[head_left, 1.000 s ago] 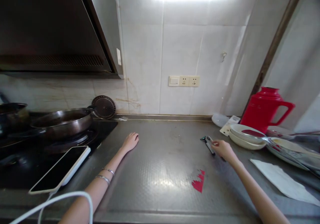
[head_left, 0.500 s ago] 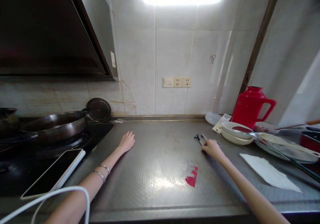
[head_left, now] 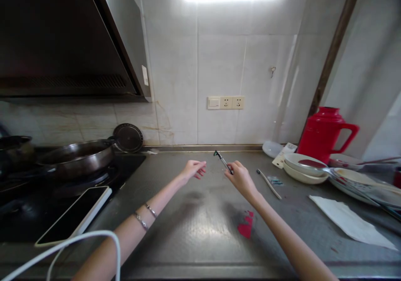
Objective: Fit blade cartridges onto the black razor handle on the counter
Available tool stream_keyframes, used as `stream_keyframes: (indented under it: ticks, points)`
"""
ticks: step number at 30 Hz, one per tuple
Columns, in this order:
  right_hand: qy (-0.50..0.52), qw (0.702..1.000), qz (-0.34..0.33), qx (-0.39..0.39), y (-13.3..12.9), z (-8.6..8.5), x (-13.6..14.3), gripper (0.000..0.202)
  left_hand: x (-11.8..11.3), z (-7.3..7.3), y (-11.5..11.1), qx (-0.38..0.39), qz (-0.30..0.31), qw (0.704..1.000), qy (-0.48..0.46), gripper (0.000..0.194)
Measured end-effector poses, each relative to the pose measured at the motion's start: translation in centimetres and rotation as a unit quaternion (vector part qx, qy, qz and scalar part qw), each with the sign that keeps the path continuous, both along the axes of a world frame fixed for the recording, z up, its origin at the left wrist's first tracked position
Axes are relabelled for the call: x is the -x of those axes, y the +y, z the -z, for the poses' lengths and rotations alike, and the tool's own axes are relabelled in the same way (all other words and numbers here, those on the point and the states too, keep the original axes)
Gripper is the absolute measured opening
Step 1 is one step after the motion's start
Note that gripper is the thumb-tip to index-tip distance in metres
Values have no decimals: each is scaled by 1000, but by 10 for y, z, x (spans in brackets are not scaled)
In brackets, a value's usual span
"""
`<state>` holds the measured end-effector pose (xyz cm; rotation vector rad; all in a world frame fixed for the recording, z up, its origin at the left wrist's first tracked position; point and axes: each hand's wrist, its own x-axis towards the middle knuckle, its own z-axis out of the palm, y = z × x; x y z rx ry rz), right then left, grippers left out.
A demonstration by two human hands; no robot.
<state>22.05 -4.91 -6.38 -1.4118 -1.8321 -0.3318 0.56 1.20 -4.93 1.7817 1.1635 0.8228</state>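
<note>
My right hand [head_left: 240, 179] is closed around the handle of a slim razor [head_left: 223, 160], raised over the steel counter [head_left: 175, 239]. The razor's small dark head points up and to the left. Facing it from the left, my left hand [head_left: 193, 169] hovers above the counter with loosely bent fingers and holds nothing. To the right of my right hand lies a thin white stick with a dark tip [head_left: 269, 184], perhaps a toothbrush. Beside it is a small clear packet [head_left: 275, 181], its contents too small to tell. A torn red patch [head_left: 246, 225] shows nearer the front edge.
At left, a phone [head_left: 75, 216] lies by the hob, where a steel pan [head_left: 78, 159] stands; a white cable [head_left: 94, 233] loops in front. On the right are stacked bowls [head_left: 305, 174], a red thermos jug [head_left: 322, 132] and a white sheet [head_left: 352, 222].
My right hand has lifted the razor and carried it left, leaving the white stick behind. Off the counter, my left hand has come up and moved right towards it. The view has shifted slightly.
</note>
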Motion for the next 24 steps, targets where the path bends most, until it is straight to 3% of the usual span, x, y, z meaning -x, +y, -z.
stream_keyframes:
  ticks: [3, 6, 14, 18, 22, 24]
  points:
    - [-16, 999, -27, -8, -9, -8, 30, 17, -21, -4, -12, 46, 10, 996, -78, 48]
    - [-26, 999, -35, -9, -13, -9, 47, 14, -30, -3, -16, 43, -7, 993, -110, 45]
    - [-59, 997, -50, 31, -13, -6, 63, 16, -28, 11, -4, 8, -72, 996, -46, 34]
    - [-18, 995, -96, -2, -11, -12, 39, 20, -4, 14, 17, -5, -120, 992, 40, 33]
    - [31, 999, -39, -17, -7, -17, -16, 21, 22, 22, 28, -3, -147, 983, 109, 24]
    - [35, 999, -12, -13, -5, -18, -50, 20, 32, 28, 29, 3, -146, 981, 125, 34]
